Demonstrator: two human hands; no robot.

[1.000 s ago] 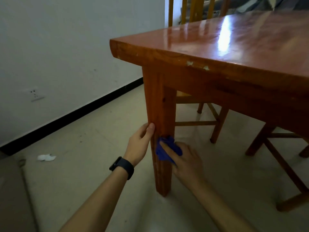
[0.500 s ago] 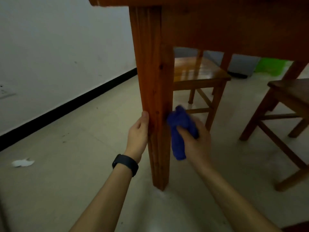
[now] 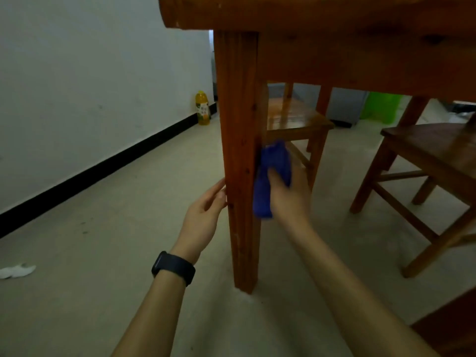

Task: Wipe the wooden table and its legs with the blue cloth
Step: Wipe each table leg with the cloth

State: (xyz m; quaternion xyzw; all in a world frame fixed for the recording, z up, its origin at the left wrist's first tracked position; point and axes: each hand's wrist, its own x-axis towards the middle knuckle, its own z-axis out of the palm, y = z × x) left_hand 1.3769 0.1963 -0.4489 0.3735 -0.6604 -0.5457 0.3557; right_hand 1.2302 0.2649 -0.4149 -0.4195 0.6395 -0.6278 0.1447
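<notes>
The right hand (image 3: 288, 199) grips the cloth (image 3: 270, 176), a bunched blue wad, with the thumb laid across its front. The hand is blurred, so how the other fingers lie cannot be made out. The cloth is pressed against the right face of the leg (image 3: 239, 124), about halfway up, and its lower end hangs below the hand. The left hand (image 3: 203, 217) is relaxed and holds nothing. Its fingers are nearly straight, and their tips touch the left edge of the same leg at about the same height. A dark band (image 3: 173, 266) circles the left wrist. The leg stands upright on the floor (image 3: 103, 240), which is pale, and it meets the table (image 3: 309, 11) at the corner. The table's thick reddish-brown edge runs across the top of the view. Behind the leg, under the table, stands a chair (image 3: 296, 119) with a glossy seat. A second chair (image 3: 432, 148) stands to the right, well apart from the leg. Between them, farther back, is something bright green (image 3: 381, 106), too dim to identify. To the left, the wall (image 3: 90, 73) is white, with a black baseboard (image 3: 103, 168) along its foot. A yellow bottle (image 3: 202, 108) stands at the wall's far end. A crumpled white scrap (image 3: 15, 270) lies on the floor near the left edge of the view.
</notes>
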